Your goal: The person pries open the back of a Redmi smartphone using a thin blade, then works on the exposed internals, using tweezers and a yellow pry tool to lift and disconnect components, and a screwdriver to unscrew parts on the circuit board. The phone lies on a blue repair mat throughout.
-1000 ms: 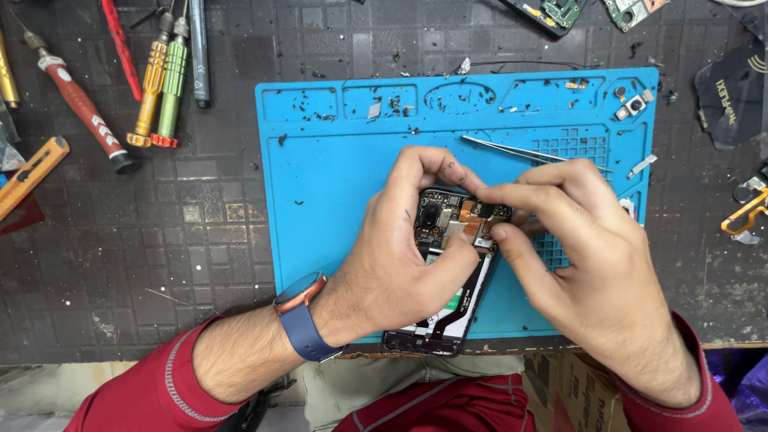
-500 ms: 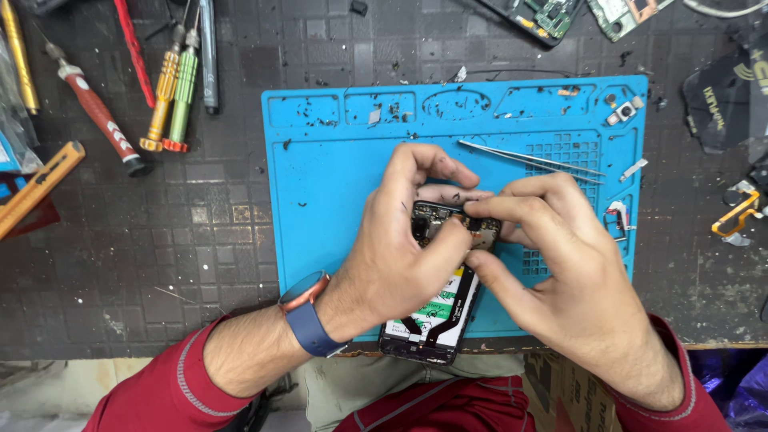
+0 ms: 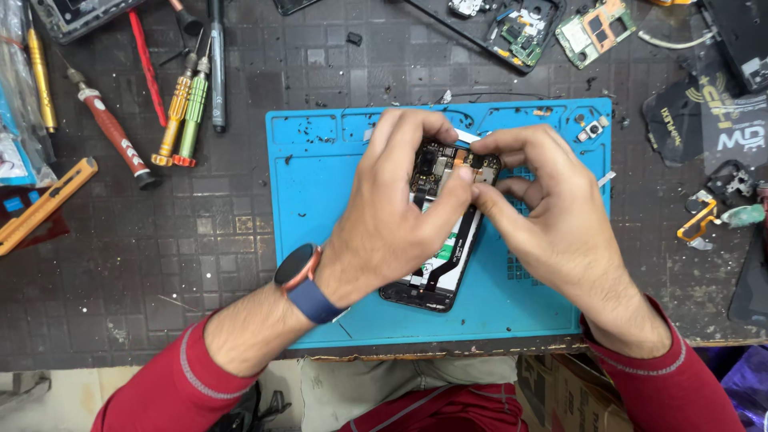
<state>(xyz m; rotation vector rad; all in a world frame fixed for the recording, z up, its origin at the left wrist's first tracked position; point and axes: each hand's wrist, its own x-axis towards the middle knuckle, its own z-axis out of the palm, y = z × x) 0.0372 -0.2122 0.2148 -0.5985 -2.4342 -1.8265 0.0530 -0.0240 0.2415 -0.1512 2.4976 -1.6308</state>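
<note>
An opened black smartphone (image 3: 442, 258) lies back-up on a blue repair mat (image 3: 320, 184), its circuit board and ribbon cable exposed. My left hand (image 3: 396, 216), with a watch on a blue strap at the wrist, grips the phone's upper part, thumb pressed near the board. My right hand (image 3: 552, 216) meets it from the right, its fingertips pinching at the top edge of the board (image 3: 480, 164). Both hands cover most of the phone's top half.
Several screwdrivers (image 3: 186, 112) and a red-handled tool (image 3: 112, 132) lie to the left of the mat. An orange pry tool (image 3: 44, 206) is at far left. Loose circuit boards (image 3: 596, 28), phone parts and black covers (image 3: 724, 120) sit at top and right. Small camera parts (image 3: 590, 128) rest on the mat's corner.
The view has shifted so the mat sits lower and more to the left-centre. Both hands stayed on the phone's top, and the metal tweezers seen behind them earlier are now hidden.
</note>
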